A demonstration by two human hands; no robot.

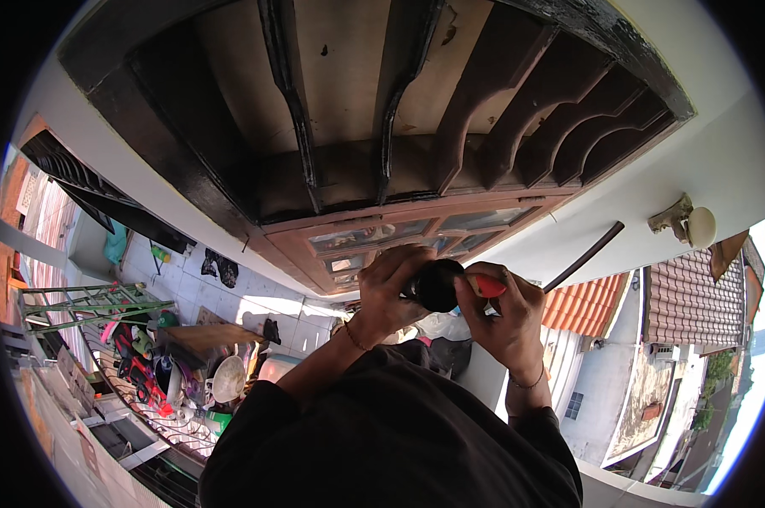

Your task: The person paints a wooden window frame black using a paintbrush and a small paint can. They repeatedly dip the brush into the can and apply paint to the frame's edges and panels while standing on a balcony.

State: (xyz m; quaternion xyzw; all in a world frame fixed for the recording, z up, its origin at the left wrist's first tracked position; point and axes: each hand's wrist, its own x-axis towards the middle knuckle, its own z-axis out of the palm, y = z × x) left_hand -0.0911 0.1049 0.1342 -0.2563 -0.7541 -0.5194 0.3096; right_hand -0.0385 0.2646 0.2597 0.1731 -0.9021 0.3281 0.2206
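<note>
In front of my chest, my left hand (393, 288) is wrapped round a black, round-ended thing (438, 286), which looks like a small can or cup; its inside cannot be made out. My right hand (514, 317) pinches a red piece (487, 285) against the right side of the black thing; its kind is unclear. Above both hands spreads a wooden vent frame (450, 173) with curved slats, glossy black at the left and dull brown at the right. Below it is a brown wooden frame with glass panes (374, 234).
To the lower left, a green ladder (95, 303) and a heap of household items with a wooden board (209, 335) stand on the tiled floor (268, 311). At the right are a wall lamp (701, 227), a dark rod (584, 256) and tiled roofs (691, 296).
</note>
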